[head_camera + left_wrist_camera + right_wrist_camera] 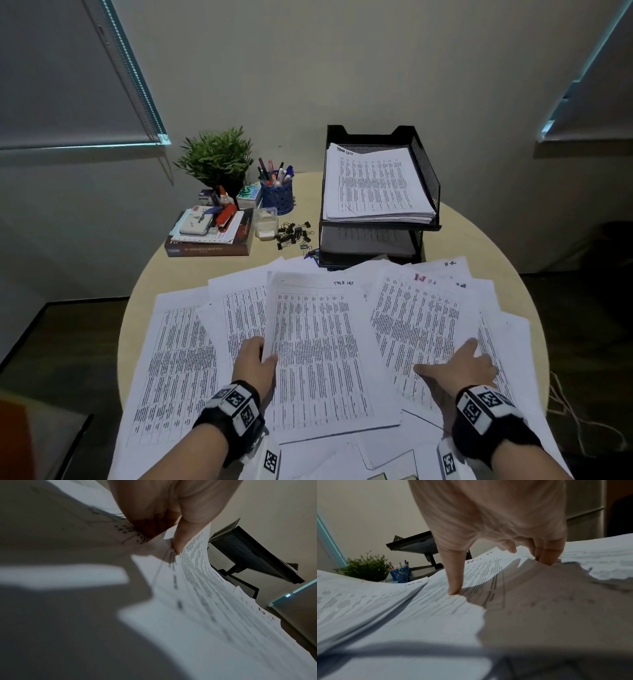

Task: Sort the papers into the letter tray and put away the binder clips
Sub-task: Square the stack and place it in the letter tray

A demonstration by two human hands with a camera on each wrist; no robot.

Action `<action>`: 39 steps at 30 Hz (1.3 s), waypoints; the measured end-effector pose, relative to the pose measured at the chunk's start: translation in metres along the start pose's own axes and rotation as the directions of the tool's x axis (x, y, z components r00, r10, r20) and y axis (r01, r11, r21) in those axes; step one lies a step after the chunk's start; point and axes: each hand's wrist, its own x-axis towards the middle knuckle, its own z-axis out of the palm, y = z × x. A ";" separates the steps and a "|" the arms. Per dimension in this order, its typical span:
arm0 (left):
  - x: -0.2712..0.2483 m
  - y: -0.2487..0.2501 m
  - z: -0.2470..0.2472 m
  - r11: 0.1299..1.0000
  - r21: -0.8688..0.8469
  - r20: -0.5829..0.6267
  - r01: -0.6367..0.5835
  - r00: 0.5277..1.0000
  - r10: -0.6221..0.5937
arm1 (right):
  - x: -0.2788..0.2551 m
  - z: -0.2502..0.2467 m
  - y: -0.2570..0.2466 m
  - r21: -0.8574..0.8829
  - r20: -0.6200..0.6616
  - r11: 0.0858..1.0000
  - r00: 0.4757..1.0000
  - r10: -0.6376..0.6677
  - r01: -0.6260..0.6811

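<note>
Printed table sheets [178,359] lie fanned over the near half of the round table [308,192]. My left hand [258,356] pinches the left edge of a thin stack headed "Task list" [318,349], thumb on top [178,543]. My right hand [459,366] rests spread and flat on a sheet marked "H-R" [411,322], fingertips [453,592] pressing down. A black mesh letter tray [424,171] stands at the back with a paper pile [373,185] in its top tier. A heap of black binder clips [293,234] lies left of the tray.
A clear plastic box [265,222] stands beside the clips. Behind it are a blue pen cup [277,193], a potted plant [215,157], and books with a stapler on top [212,233]. The wall is close behind the table.
</note>
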 end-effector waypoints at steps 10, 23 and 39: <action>-0.016 0.013 0.013 0.994 -0.075 -0.019 0.078 0.997 -0.079 | 0.011 -0.003 0.027 0.532 -0.150 0.823 0.979 -0.139 0.198; -0.020 0.031 0.016 0.948 -0.273 -0.084 0.166 0.977 -0.195 | 0.072 -0.090 0.096 0.799 0.002 0.595 0.989 -0.149 0.088; -0.037 0.080 0.070 0.687 -0.607 0.345 0.399 0.911 -0.225 | 0.043 -0.032 0.065 0.306 0.161 0.841 0.847 -0.507 0.445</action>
